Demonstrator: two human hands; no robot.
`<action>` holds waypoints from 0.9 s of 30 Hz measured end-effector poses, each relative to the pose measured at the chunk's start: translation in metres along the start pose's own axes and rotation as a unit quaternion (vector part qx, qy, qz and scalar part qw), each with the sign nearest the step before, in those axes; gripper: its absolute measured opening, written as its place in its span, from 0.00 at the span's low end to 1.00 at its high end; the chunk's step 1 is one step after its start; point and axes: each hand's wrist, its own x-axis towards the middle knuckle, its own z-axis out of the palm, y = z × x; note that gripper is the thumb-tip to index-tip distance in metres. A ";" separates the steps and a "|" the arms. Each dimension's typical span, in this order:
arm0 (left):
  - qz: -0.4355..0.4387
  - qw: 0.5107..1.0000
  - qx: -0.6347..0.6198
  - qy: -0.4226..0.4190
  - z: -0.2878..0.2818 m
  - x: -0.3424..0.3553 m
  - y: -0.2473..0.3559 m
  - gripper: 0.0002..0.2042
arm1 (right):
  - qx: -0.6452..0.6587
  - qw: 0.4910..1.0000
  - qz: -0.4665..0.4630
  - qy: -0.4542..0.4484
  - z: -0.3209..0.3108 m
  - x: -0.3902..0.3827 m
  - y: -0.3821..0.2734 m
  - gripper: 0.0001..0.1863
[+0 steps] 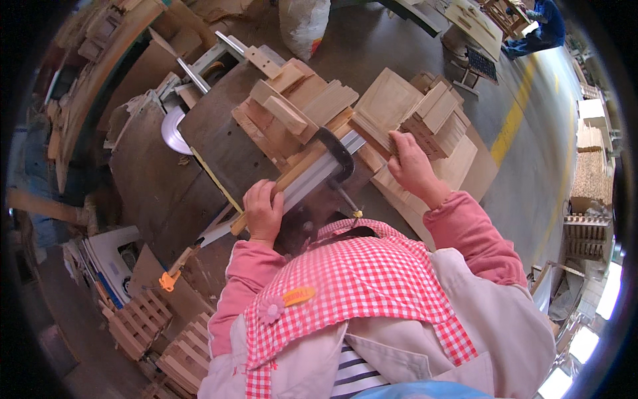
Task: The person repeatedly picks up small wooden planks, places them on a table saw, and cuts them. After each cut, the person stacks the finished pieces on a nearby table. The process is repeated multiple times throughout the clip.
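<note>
On the dark counter (pixel 219 143), the metal rail (pixel 318 174) guides the wooden strip (pixel 292 176) gripped by the left hand (pixel 264 211); best keep it flush. The right hand (pixel 411 166) rests on stacked wooden slats (pixel 435 123), fingers curled closed around one.

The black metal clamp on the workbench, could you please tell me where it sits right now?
In the head view, the black metal clamp sits mid-bench over the grey metal rail, between the left hand and right hand.

L hand (pixel 264 211) fingertips hidden round wood strip (pixel 282 185).
</note>
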 end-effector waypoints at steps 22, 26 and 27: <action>-0.335 0.521 -0.781 -0.076 -0.034 0.016 0.106 0.16 | 0.405 0.834 0.002 -0.375 0.034 0.001 -0.133 0.27; -0.285 0.596 -0.733 -0.163 -0.050 0.011 0.098 0.22 | 0.527 0.720 0.133 -0.431 0.017 -0.001 -0.135 0.24; -0.251 0.645 -0.691 -0.206 -0.054 0.011 0.090 0.23 | 0.553 0.686 0.164 -0.444 0.013 -0.001 -0.132 0.23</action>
